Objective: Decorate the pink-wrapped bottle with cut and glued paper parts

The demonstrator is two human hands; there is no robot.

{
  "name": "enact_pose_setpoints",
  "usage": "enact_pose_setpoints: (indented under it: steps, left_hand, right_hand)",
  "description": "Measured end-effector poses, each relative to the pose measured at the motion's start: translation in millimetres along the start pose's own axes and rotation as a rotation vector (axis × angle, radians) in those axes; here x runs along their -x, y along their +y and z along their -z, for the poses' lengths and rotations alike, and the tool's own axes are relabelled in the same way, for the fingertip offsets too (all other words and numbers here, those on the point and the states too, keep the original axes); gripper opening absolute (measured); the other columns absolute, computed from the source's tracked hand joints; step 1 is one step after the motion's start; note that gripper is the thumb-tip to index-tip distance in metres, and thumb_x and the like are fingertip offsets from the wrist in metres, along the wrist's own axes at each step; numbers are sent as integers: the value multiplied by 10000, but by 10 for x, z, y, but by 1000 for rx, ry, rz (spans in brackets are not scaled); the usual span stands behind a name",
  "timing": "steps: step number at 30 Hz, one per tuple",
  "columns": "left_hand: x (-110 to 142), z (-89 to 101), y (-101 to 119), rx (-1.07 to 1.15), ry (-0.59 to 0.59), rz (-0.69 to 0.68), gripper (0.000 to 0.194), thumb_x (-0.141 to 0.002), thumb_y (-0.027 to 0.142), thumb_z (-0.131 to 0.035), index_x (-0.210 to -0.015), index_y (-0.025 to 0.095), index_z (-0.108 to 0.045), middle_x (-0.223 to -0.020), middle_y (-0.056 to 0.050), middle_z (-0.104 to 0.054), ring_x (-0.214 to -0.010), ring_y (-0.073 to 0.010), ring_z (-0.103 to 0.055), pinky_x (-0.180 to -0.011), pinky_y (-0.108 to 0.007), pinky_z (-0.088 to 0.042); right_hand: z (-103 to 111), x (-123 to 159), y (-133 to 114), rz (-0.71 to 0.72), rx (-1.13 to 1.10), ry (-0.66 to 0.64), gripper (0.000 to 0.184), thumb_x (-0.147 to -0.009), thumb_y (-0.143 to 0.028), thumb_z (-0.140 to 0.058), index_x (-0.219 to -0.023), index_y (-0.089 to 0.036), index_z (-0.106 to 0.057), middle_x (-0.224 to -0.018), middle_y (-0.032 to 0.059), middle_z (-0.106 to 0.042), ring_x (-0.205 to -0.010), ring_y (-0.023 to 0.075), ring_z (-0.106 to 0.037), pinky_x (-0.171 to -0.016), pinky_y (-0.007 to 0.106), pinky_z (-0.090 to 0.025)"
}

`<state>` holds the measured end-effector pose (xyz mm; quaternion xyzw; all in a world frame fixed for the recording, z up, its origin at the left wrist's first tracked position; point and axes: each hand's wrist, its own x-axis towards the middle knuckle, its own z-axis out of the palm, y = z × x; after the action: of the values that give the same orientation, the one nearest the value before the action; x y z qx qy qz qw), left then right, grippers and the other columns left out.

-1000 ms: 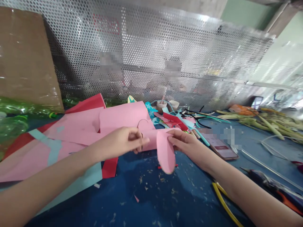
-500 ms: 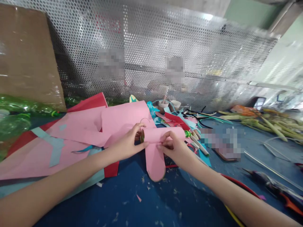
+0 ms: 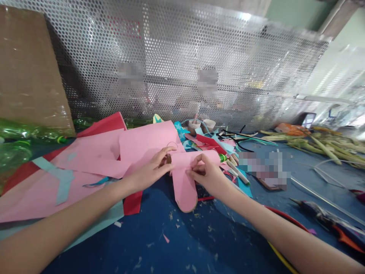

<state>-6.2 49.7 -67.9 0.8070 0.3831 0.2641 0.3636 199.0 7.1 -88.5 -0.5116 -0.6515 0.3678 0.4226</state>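
Note:
A bottle wrapped in pink paper (image 3: 182,159) lies crosswise in front of me, its green cap end (image 3: 222,157) pointing right. From under it a round-ended pink flap (image 3: 185,194) sticks out towards me. My left hand (image 3: 155,165) is closed around the bottle's left end, with the thumb in front and the fingers behind. At the near side, my right hand (image 3: 207,171) has its thumb and fingers bent together against the wrapped paper, where the flap meets the bottle. What lies between those fingertips is hidden.
Large pink sheets (image 3: 148,139) and red paper (image 3: 132,201) spread to the left. Paper scraps (image 3: 209,141) and a white stick (image 3: 239,173) lie at right. A pointed tool with an orange part (image 3: 322,219) is further right. A perforated metal screen (image 3: 176,53) stands behind.
The camera view has shifted slightly. My right fingertips have moved a little along the paper near the flap. Both hands stay on the wrapped bottle.

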Motion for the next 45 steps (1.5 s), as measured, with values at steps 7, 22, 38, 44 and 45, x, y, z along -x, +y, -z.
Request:
enact_pose_setpoints:
  steps: [7,22,38,44,45]
  left_hand:
    - [45,127,6,-307,-78,-147,532,-649,45,-548,-1130,270,-503,-1470,-68,-230,-1395,-303,-177,-1083,-483,-298]
    - [-77,-35,-55,-87,103,-160,117,-836,293,-512,-864,212,-591,-1215,-85,-518,-1191,-254,-466,-988,-420,-403]
    - [-178,-61,3,139,206,-56,273,-771,392,-597,-621,198,-479,-810,-38,-627,-1021,-251,-588,-900,-371,-433]
    - [-130,-20,79,175,301,-35,214,-745,376,-654,-795,168,-660,-1216,-106,-577,-1172,-261,-517,-1016,-404,-357]
    - [-111,-9,135,202,306,-31,216,-747,377,-654,-795,167,-674,-1179,-99,-600,-1127,-253,-548,-999,-400,-382]
  right_hand:
    - [-6,-31,29,7,-60,-2,239,-728,-318,-625,-776,-236,-405,-637,-43,-599,-591,153,-589,-573,274,-441]
    - [23,-90,-14,14,-90,-70,204,-763,-270,-478,-863,-181,-632,-849,50,-709,-806,170,-655,-758,316,-524]
    - [379,298,-315,141,818,-522,108,-791,-115,-609,-824,-211,-648,-851,34,-656,-808,208,-618,-701,295,-427]
    - [325,257,-379,223,699,-303,74,-901,-172,-496,-922,-202,-561,-888,35,-656,-795,192,-616,-695,302,-455]
    - [321,255,-402,267,665,-215,74,-909,-175,-484,-937,-203,-547,-905,37,-652,-797,185,-610,-703,302,-460]
